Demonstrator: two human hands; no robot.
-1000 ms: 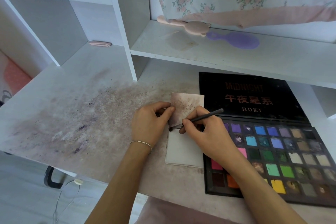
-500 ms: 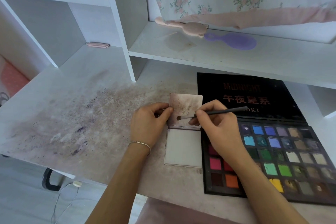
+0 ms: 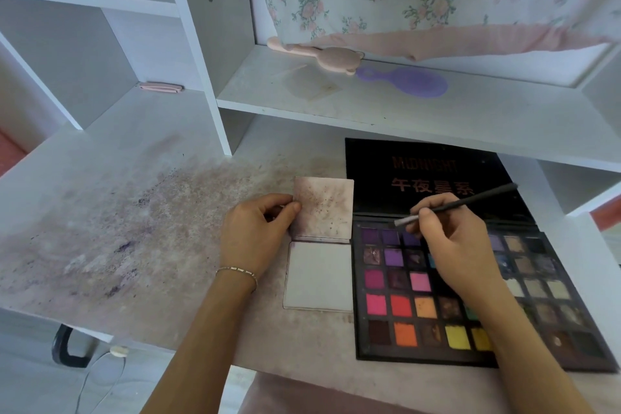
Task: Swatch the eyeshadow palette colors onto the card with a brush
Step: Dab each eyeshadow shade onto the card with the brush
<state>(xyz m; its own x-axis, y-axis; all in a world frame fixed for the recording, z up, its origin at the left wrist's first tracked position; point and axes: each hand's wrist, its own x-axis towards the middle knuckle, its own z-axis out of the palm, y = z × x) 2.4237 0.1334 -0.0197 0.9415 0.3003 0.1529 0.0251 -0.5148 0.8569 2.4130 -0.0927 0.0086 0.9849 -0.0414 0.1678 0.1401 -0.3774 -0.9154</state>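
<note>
Left hand point(image 3: 255, 235) pinches the thin, light, bendable card point(image 3: 324, 208) at its left edge; right hand point(image 3: 450, 245) grips the slender rigid brush point(image 3: 457, 203) mid-handle over the palette point(image 3: 396, 309).

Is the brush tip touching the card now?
Apart. The head view shows the brush tip over the palette, clear of the card.

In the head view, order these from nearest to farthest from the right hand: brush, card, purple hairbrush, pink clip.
1. brush, gripped in the right hand.
2. card, just to its left.
3. purple hairbrush, up on the shelf.
4. pink clip, far back left.
</note>
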